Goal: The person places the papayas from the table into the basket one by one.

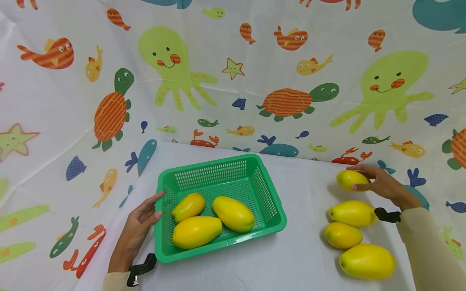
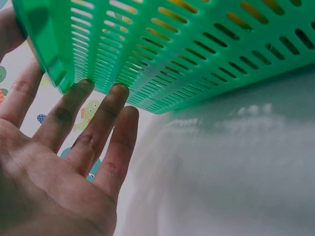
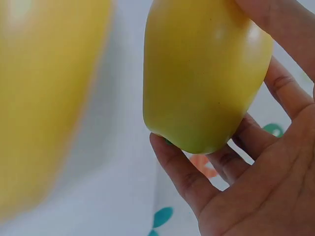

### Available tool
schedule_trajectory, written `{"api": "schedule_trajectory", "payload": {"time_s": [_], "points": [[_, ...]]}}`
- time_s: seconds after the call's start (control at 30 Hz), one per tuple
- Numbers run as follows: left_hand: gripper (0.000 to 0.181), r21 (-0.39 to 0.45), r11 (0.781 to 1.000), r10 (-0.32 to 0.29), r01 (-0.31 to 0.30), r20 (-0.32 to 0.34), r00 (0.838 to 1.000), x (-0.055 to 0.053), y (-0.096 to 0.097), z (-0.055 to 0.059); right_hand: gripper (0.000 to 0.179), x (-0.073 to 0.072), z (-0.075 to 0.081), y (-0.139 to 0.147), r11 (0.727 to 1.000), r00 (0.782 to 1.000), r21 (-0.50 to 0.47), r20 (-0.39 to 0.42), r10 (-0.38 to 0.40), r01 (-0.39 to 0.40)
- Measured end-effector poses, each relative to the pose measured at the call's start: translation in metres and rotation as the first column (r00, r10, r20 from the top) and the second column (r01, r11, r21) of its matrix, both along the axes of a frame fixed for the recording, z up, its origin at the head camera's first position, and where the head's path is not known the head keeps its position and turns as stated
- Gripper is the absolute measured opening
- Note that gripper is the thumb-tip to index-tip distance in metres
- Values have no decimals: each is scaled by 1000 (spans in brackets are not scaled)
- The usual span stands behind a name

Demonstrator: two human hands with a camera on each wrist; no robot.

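The right hand point(image 1: 382, 185) is curling its fingers around the farthest yellow fruit point(image 1: 351, 179), which is lying on the white surface point(image 1: 298, 258) at the back of a row of four, well apart from the green basket point(image 1: 271, 202). The left hand point(image 1: 140, 220) is resting released, straight fingers touching the basket's left wall, with three yellow fruits lying inside

Bare counter point(image 1: 306, 210) lies open between the basket point(image 1: 269, 204) and the loose fruit row point(image 1: 351, 213) at right; backdrop seemingly close behind.
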State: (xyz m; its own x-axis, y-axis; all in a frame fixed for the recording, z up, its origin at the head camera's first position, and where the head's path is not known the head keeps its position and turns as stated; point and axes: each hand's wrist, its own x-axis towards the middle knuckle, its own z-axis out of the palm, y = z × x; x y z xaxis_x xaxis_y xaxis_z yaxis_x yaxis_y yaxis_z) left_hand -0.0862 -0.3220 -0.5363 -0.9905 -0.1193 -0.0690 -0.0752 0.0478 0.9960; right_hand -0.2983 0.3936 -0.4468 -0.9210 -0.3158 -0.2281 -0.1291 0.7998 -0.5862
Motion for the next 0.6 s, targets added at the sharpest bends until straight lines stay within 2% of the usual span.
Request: {"api": "schedule_trajectory", "payload": {"time_s": [0.23, 0.37, 0.6], "points": [[58, 7, 1000, -3, 3, -11, 1000, 1, 0, 0, 68, 2, 21, -22, 1000, 998, -12, -51, 27, -28], [58, -8, 1000, -1, 1, -4, 1000, 2, 0, 0, 66, 3, 32, -38, 997, 993, -24, -98, 64, -67], [58, -12, 1000, -5, 5, -8, 1000, 1, 0, 0, 63, 4, 51, -70, 992, 985, -47, -134, 110, -117]]}}
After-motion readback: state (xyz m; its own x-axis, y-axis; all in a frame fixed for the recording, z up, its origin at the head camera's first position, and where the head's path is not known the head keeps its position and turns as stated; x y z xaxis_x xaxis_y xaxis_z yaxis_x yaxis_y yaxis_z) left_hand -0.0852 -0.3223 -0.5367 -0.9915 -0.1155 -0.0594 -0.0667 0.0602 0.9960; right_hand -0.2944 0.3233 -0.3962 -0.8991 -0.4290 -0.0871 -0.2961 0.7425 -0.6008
